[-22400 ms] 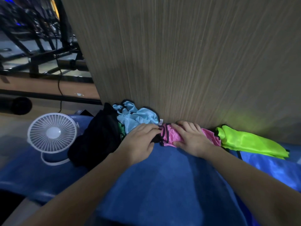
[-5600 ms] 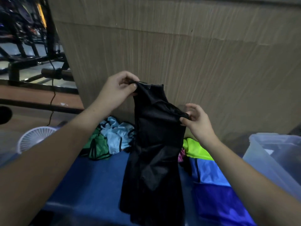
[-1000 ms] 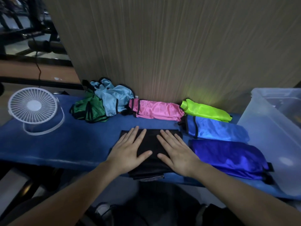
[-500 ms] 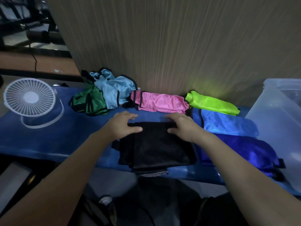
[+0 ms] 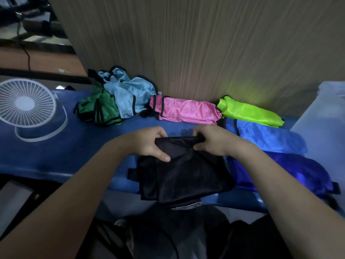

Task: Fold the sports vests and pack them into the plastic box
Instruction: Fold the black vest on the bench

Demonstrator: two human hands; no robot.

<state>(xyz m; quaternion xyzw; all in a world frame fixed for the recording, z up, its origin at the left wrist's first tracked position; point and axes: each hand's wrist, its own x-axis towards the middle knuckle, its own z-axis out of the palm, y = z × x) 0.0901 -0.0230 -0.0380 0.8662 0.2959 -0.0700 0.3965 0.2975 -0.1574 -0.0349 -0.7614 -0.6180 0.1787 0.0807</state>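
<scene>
Stretching across the view was a wood-grain wall (image 5: 196,43), and below it ran a long counter (image 5: 56,156) covered in blue cloth. At the far right stood a translucent plastic box (image 5: 324,124), only partly in frame. On the counter near the person's body lay a black vest (image 5: 183,174), already doubled over, its near edge with a white tag hanging just past the counter's front. The left hand (image 5: 149,143) and the right hand (image 5: 214,141) each pinched the vest's far edge, fingers curled under the fabric and thumbs on top, lifting that edge as if to roll or fold it toward the body. The fabric looked thin, glossy and slippery, so the likely trouble was the layers sliding apart as the edge came over, or the whole bundle slipping off the front lip, since it already overhung. Beside it to the right lay a dark blue vest (image 5: 289,171) and a lighter blue vest (image 5: 267,137), rolled. Against the wall sat rolled pink (image 5: 186,111) and lime (image 5: 250,113) vests, plus crumpled pale blue (image 5: 130,94) and green (image 5: 99,109) ones. A small white fan (image 5: 26,103) stood at the left.
</scene>
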